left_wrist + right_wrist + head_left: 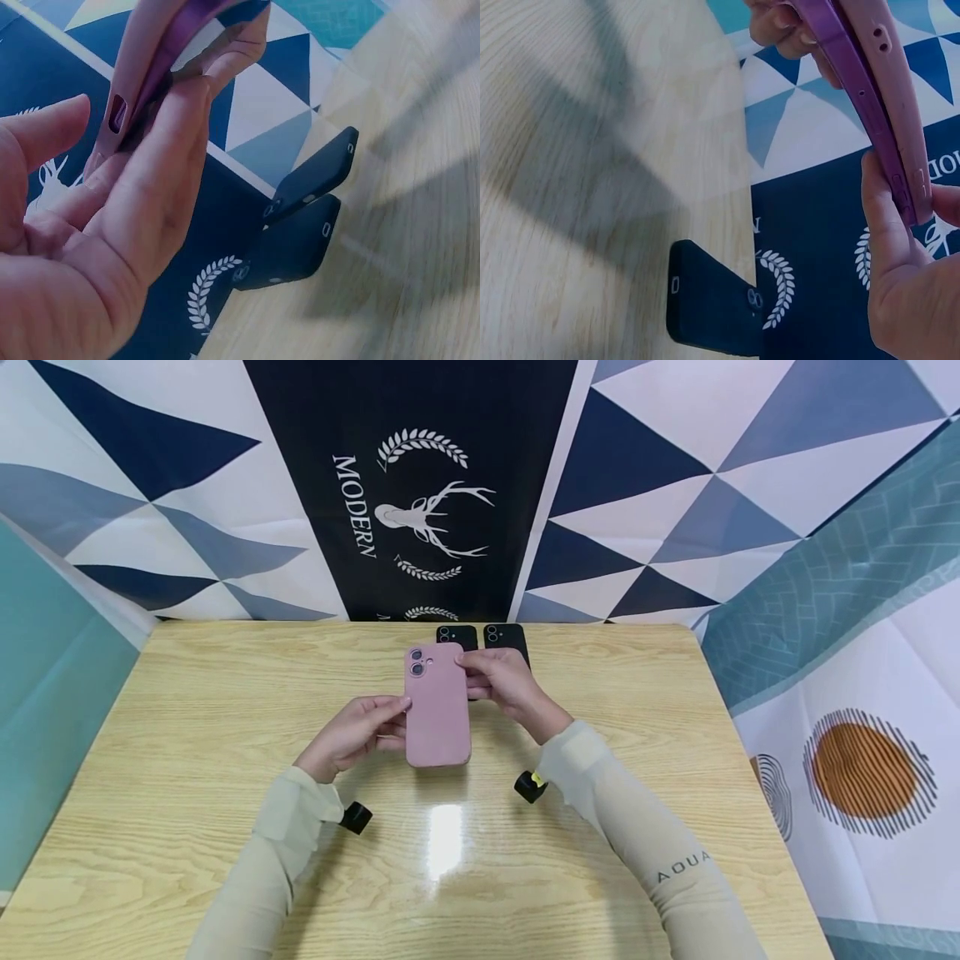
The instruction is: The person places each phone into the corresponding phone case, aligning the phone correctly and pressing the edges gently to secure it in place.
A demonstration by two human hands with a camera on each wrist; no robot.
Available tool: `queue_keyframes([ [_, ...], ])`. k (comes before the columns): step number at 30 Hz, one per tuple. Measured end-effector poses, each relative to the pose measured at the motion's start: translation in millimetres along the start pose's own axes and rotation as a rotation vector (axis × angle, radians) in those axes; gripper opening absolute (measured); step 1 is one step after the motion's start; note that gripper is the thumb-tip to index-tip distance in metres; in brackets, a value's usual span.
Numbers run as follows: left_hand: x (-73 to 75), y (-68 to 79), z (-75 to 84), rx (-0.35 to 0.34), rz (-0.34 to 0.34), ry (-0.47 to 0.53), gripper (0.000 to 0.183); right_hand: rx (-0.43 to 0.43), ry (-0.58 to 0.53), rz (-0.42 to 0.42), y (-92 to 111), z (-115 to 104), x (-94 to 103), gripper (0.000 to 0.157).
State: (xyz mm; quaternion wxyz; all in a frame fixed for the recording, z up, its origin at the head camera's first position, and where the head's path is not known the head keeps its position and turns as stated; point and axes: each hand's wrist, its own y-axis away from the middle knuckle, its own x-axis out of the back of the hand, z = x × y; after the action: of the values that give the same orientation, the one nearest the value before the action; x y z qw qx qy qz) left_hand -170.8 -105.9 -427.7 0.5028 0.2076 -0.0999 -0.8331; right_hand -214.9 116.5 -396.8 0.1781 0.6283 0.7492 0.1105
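A pink phone case (437,718) with two camera openings is held up over the table between both hands. A purple phone (859,90) lies against its inner side, and a narrow dark gap runs between them in the right wrist view. My left hand (360,731) holds the left edge, thumb at the front, fingers reaching behind. At the upper right corner, my right hand (506,681) pinches the case and phone between thumb and fingers. Behind them sit two black phone-shaped pieces (289,244) with camera rings, partly hidden in the head view by the case and right hand.
The wood-grain table (187,760) ends at a patterned cloth backdrop (420,410) with a deer print. Small black wrist-worn devices (530,787) show beside the sleeves. Another patterned cloth (847,693) hangs along the right side.
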Motion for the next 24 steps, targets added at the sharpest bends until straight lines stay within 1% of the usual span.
queue_keyframes([
  [3, 0.2, 0.2, -0.3, -0.004, -0.016, 0.053, 0.021, 0.000, 0.003, -0.018, 1.0, -0.6, -0.5, 0.033],
  [10, -1.3, 1.7, -0.1, -0.037, -0.027, 0.094, 0.016, -0.012, 0.008, -0.049, 2.8, -0.6, -1.3, 0.031],
  [14, -3.6, 2.7, 0.0, -0.070, -0.027, 0.094, 0.017, -0.013, 0.006, -0.054, 2.6, -1.0, -1.8, 0.031],
  [18, -6.4, 2.8, 0.1, -0.107, -0.010, 0.070, 0.015, -0.008, 0.009, -0.056, 2.3, -2.5, -2.5, 0.031],
  [24, -9.2, 4.1, 1.0, -0.138, 0.014, 0.068, 0.012, 0.013, 0.042, -0.096, 3.7, -5.5, -4.0, 0.030],
])
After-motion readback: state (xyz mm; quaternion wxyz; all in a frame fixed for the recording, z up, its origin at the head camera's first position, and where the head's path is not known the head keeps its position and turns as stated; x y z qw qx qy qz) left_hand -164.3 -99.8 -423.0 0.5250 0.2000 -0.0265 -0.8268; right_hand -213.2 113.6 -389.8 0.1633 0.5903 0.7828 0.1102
